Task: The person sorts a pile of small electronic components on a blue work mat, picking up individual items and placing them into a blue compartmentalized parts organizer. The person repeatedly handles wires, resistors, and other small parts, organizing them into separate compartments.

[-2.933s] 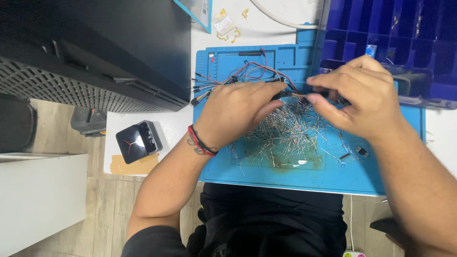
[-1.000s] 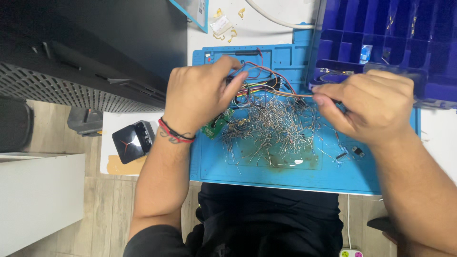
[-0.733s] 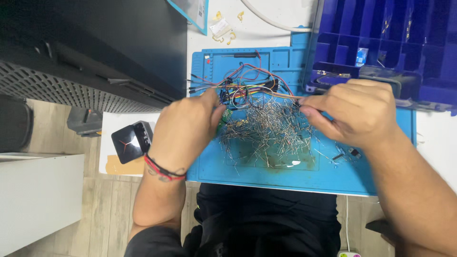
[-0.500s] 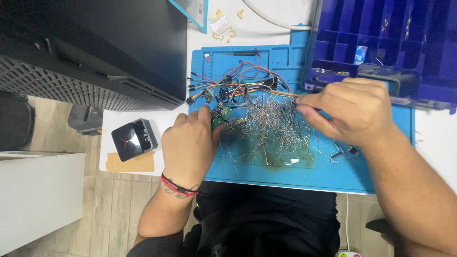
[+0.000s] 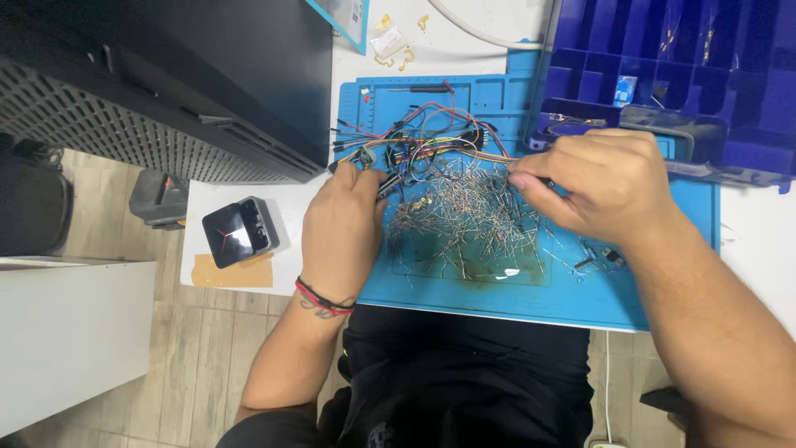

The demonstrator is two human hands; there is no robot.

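since half a second ago my left hand [image 5: 342, 228] slid up to the wires [image 5: 431, 149], fingers clamped on a connector [image 5: 365, 158]. right hand [image 5: 609, 187] pinches a lead over the pile [image 5: 468, 220] on the mat [image 5: 655, 286], counter [image 5: 249, 282] beneath.

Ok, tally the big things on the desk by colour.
Blue: 2, the work mat and the compartment organizer
Black: 2, the computer case and the small square device
Total: 4
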